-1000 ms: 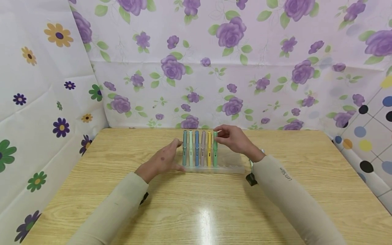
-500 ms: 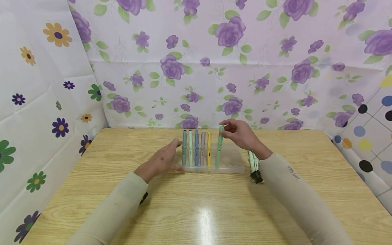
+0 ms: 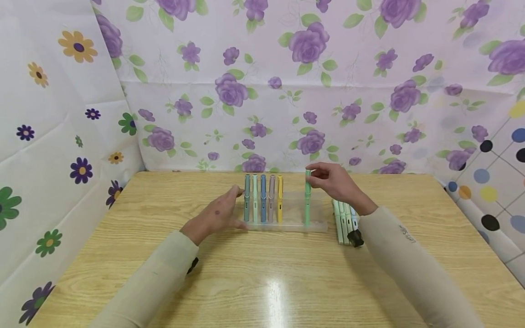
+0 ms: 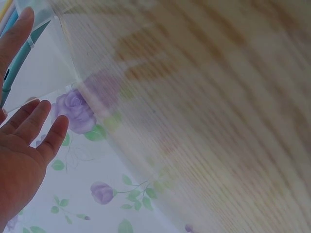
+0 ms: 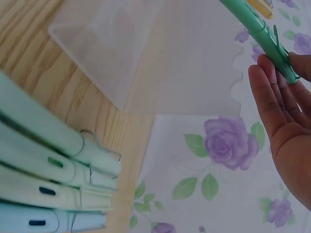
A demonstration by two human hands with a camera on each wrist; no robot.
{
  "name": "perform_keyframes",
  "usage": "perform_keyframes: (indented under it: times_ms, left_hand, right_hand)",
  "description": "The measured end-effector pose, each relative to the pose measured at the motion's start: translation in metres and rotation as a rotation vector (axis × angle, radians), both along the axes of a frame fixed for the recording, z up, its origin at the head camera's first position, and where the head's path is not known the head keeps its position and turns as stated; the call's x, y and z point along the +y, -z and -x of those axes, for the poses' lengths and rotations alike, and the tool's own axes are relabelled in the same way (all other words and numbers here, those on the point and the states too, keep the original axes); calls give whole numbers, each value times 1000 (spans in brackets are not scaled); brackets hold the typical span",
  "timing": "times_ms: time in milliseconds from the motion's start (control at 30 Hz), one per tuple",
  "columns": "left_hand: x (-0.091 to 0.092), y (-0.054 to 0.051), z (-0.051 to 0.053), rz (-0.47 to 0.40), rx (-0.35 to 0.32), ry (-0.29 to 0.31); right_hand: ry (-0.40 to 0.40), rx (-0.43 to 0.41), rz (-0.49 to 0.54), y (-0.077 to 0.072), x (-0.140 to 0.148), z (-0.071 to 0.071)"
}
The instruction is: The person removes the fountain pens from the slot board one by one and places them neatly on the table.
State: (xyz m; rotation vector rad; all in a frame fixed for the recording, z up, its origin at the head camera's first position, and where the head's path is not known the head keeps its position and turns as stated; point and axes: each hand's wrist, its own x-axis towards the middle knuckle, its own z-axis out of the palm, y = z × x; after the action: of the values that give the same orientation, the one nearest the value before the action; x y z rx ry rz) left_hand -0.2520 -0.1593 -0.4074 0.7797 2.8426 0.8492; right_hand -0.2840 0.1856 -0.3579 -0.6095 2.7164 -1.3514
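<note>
A translucent plastic pen stand [image 3: 295, 226] sits on the table. Five-odd capped pens, from a teal pen [image 3: 247, 198] to a yellow pen [image 3: 280, 199], lean side by side in its left half. At the stand's left end my left hand [image 3: 219, 212] holds it, thumb at the front base and fingers toward the back; the left wrist view shows that hand [image 4: 24, 150] by the clear side panel. My right hand [image 3: 332, 180] pinches a green pen [image 3: 307, 198] by its cap end, upright over the stand's right part. In the right wrist view, thumb and fingers meet at the cap.
Several pale green and blue pens [image 3: 344, 223] lie side by side on the wooden table [image 3: 229, 282], right of the stand and under my right forearm. A flowered cloth [image 3: 279, 114] hangs behind the table. Patterned cloths stand at both sides.
My right hand has lifted the green pen from beside the yellow one and carried it right along the stand, leaving a gap. My left hand stays at the stand's left end.
</note>
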Motion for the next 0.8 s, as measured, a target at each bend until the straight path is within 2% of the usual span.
perform_keyframes:
  times_ms: [367,800]
  left_hand:
    - [0,0,1,17,28,15]
    - [0,0,0,11,24,11]
  right_hand:
    - [17,-3,-10,2,29,-1]
    - [34,-21,-36,8,57,-7]
